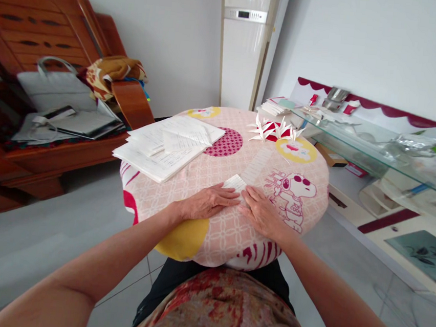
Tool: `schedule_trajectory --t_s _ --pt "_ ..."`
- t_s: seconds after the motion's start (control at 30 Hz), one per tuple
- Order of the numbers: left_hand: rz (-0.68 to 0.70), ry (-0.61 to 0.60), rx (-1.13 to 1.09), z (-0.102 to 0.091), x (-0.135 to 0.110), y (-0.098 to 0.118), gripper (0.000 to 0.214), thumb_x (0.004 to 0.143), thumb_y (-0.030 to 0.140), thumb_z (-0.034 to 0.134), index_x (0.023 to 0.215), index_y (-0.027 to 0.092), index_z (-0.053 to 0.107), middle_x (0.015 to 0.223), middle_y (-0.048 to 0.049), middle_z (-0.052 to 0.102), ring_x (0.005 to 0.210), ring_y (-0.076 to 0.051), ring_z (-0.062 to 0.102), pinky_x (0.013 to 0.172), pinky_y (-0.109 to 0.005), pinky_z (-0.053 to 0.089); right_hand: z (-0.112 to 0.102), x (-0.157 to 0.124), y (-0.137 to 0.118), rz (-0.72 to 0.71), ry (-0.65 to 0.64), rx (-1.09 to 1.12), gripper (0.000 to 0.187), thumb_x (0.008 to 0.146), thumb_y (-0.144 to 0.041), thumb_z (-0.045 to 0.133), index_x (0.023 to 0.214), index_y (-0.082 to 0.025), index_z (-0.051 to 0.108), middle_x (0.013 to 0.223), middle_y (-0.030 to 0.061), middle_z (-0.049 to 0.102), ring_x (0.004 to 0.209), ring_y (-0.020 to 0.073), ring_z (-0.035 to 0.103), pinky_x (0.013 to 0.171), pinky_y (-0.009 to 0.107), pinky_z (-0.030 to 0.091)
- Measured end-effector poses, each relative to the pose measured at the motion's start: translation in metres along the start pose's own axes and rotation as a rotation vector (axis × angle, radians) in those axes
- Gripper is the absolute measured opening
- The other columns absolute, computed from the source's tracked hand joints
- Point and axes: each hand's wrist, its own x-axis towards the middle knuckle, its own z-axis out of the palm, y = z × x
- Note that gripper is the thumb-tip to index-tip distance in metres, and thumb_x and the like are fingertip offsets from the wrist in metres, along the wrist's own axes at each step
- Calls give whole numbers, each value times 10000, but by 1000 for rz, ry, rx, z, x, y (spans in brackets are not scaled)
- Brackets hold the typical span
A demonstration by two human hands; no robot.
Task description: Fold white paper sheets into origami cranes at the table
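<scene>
A small folded piece of white paper (236,183) lies on the pink patterned cloth of a round table (219,230). My left hand (208,202) lies flat on the cloth, fingers stretched out, fingertips pressing the paper's near left edge. My right hand (262,212) also lies flat with fingers extended, its fingertips at the paper's near right edge. Neither hand grips anything.
A stack of printed sheets (165,145) lies at the table's left. Several folded white paper cranes (275,130) stand at the far side. A wooden bench (36,89) with a grey bag is on the left, a glass shelf unit (377,148) on the right.
</scene>
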Motion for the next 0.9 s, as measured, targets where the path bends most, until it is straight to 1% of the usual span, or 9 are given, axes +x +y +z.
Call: schedule_trajectory --t_s 0.2,0.33,0.43,0.47,0.53,0.67,0.77,0.83,0.9 --pt "-38 -24 -21 -2 -6 3 405 1007 220 446 1381 288 585 1495 -49 521 1456 -258 391 1224 -538 234 -8 -24 -5 41 39 19 439 1008 -357 447 1370 -136 560 1464 194 510 1405 329 419 1146 539 384" --pt "-42 11 -78 0 -9 5 409 1000 183 449 1355 315 603 1453 -23 567 1460 -245 385 1227 -541 217 -17 -26 -2 104 133 177 335 999 -312 459 1230 -188 668 1304 136 651 1254 284 573 1080 476 456" --pt "-37 44 -103 0 -10 6 423 984 155 462 1348 313 610 1413 -24 605 1451 -244 400 1224 -540 221 -22 -8 7 259 258 337 304 979 -294 474 1111 -180 724 1087 116 746 1034 253 685 933 412 536" --pt "-35 46 -105 0 -10 7 429 979 148 467 1351 309 608 1409 -26 608 1446 -246 407 1223 -543 221 -22 1 10 292 268 377 307 962 -292 501 1137 -167 719 1100 124 747 1010 251 696 908 400 542" --pt "-33 52 -112 0 -10 8 423 977 146 470 1341 305 617 1396 -27 620 1427 -246 436 1223 -549 216 -20 23 17 358 229 418 316 890 -262 596 1162 -160 720 1100 130 753 961 251 712 874 386 549" --pt "-66 101 -176 0 -13 11 352 986 194 485 1258 299 682 1314 -38 679 1357 -240 521 1219 -540 239 -10 65 24 543 160 545 392 713 -133 717 1102 -154 749 918 93 778 818 225 721 761 329 546" --pt "-118 200 -316 -1 -15 9 289 979 250 522 1181 274 727 1236 -59 720 1279 -246 591 1196 -525 297 -8 84 27 678 158 765 387 610 -101 740 995 -130 766 768 59 761 641 199 682 597 287 507" --pt "-197 344 -425 -5 -12 4 274 963 301 557 1166 251 734 1244 -77 714 1252 -257 608 1165 -508 356 -9 93 28 723 187 933 341 555 -92 736 892 -135 768 680 33 740 587 189 658 572 282 490" --pt "-343 535 -491 -12 -4 -5 325 933 364 602 1210 233 711 1318 -98 670 1264 -276 593 1129 -493 406 -9 100 30 729 244 1117 299 514 -100 735 809 -144 757 647 23 732 589 190 658 589 288 495"
